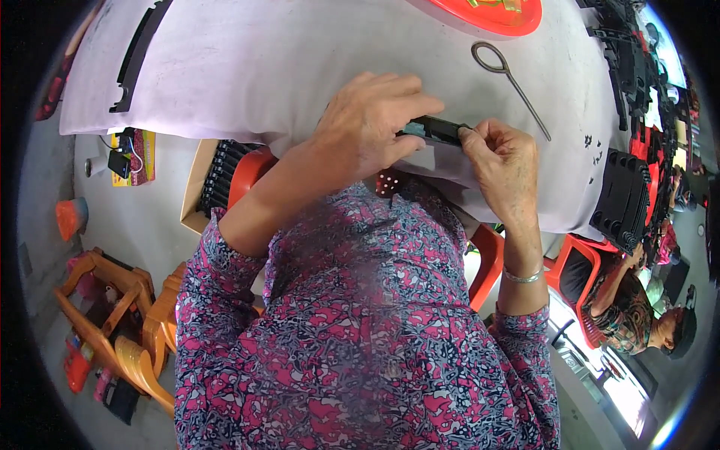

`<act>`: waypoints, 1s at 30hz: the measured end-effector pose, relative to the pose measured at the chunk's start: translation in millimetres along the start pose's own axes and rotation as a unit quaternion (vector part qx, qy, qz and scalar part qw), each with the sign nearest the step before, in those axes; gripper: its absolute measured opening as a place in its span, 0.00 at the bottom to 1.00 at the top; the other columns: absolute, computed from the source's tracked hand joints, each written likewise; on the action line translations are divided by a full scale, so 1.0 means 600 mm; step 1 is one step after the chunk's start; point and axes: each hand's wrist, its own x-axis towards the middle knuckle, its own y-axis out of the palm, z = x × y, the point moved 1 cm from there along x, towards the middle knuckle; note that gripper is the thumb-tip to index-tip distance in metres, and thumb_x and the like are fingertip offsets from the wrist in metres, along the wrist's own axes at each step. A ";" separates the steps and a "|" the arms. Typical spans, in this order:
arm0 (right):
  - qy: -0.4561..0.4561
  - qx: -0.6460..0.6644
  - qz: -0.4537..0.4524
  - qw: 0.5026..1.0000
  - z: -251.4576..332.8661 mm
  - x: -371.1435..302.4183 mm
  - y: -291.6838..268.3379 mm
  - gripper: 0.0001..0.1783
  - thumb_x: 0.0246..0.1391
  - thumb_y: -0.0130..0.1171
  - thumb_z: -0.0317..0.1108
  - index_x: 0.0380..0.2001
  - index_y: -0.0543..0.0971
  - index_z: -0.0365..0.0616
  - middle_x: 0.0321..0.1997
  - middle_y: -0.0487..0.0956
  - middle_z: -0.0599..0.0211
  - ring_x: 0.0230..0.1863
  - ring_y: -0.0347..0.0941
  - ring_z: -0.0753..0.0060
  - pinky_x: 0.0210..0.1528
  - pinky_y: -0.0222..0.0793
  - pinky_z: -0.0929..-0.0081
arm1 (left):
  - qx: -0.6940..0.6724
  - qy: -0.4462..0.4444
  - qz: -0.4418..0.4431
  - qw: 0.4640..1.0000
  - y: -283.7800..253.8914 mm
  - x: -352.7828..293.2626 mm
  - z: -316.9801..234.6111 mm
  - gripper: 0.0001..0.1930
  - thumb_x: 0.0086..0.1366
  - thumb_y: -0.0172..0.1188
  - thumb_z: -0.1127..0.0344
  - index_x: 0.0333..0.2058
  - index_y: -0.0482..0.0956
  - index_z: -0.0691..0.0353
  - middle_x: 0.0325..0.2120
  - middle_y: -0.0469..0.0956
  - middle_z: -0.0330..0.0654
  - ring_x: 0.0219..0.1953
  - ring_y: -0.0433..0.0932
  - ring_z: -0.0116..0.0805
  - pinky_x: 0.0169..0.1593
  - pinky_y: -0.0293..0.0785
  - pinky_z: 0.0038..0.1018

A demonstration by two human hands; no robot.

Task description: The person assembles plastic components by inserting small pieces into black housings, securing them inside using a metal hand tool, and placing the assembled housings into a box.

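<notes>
A dark, narrow plastic piece (444, 130) with a pale bluish patch near its left end is held between my hands, over the table's near edge. My left hand (375, 116) grips its left end, fingers above and thumb below. At the other end, my right hand (504, 161) pinches the piece between thumb and bent fingers. My left palm and fingers hide part of it. To the right of the hands, a metal rod with a looped handle (517, 90) lies on the cloth-covered table (285, 64).
A red tray (525, 22) with yellow-green pieces stands at the far edge. A long black strip (139, 60) lies left. Stacked black parts (622, 195) and small black bits (592, 150) are right. Below the table sits a carton of black parts (221, 176). Another person (634, 307) sits at right.
</notes>
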 end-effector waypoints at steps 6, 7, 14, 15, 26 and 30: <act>0.013 -0.042 -0.045 0.998 0.013 -0.003 0.006 0.12 0.47 0.59 0.33 0.19 0.76 0.33 0.11 0.68 0.60 0.16 0.62 0.75 0.22 0.61 0.69 | 0.002 0.034 0.009 0.999 -0.004 -0.002 -0.005 0.14 0.51 0.66 0.71 0.39 0.80 0.60 0.35 0.75 0.43 0.39 0.76 0.44 0.44 0.71 0.36; 0.014 -0.046 -0.048 0.998 0.015 -0.004 0.007 0.12 0.47 0.58 0.33 0.19 0.76 0.34 0.11 0.67 0.59 0.15 0.62 0.74 0.22 0.62 0.68 | 0.017 0.050 0.011 0.999 -0.001 -0.004 -0.004 0.13 0.51 0.66 0.72 0.38 0.80 0.59 0.35 0.76 0.42 0.38 0.76 0.43 0.43 0.71 0.35; 0.022 -0.055 -0.061 0.996 0.021 -0.005 0.008 0.14 0.48 0.58 0.35 0.18 0.74 0.34 0.11 0.67 0.57 0.14 0.63 0.67 0.23 0.62 0.67 | 0.120 0.081 0.020 0.989 0.008 -0.008 -0.010 0.12 0.50 0.65 0.71 0.37 0.81 0.55 0.36 0.77 0.38 0.38 0.77 0.38 0.43 0.71 0.33; 0.023 -0.054 -0.062 0.996 0.020 -0.006 0.009 0.14 0.48 0.58 0.35 0.18 0.74 0.34 0.11 0.67 0.57 0.14 0.63 0.67 0.23 0.62 0.67 | 0.129 0.074 0.025 0.989 0.005 -0.010 -0.014 0.13 0.50 0.65 0.71 0.37 0.81 0.55 0.36 0.77 0.37 0.38 0.77 0.37 0.43 0.71 0.33; -0.009 0.025 -0.089 0.996 0.009 -0.014 0.019 0.13 0.56 0.61 0.33 0.22 0.74 0.36 0.12 0.69 0.62 0.15 0.62 0.76 0.23 0.63 0.72 | 0.153 0.153 0.037 0.976 0.009 -0.003 0.015 0.14 0.48 0.66 0.70 0.36 0.80 0.54 0.36 0.77 0.34 0.38 0.76 0.35 0.44 0.72 0.33; -0.038 0.090 -0.089 0.991 -0.014 -0.018 0.025 0.10 0.57 0.62 0.31 0.24 0.76 0.36 0.13 0.69 0.70 0.18 0.62 0.84 0.24 0.62 0.79 | 0.140 0.133 0.030 0.981 0.008 -0.007 0.011 0.14 0.47 0.67 0.70 0.36 0.80 0.54 0.34 0.77 0.34 0.37 0.76 0.35 0.44 0.72 0.33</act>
